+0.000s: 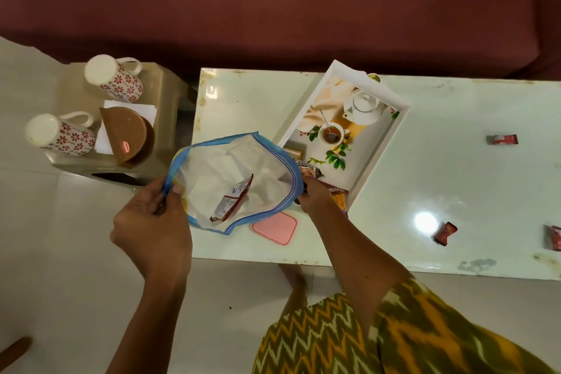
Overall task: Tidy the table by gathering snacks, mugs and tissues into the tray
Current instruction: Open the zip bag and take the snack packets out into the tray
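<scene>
A clear zip bag [233, 182] with a blue rim, held open over the worktop [455, 161] beside the white tray [376, 158], holds one brown snack packet [232, 202]. Three red sweets lie on the worktop; two floral mugs stand on a side stool. The left hand [151, 222] and right hand [315, 196] each pinch opposite rim edges, fingers closed on it.
</scene>
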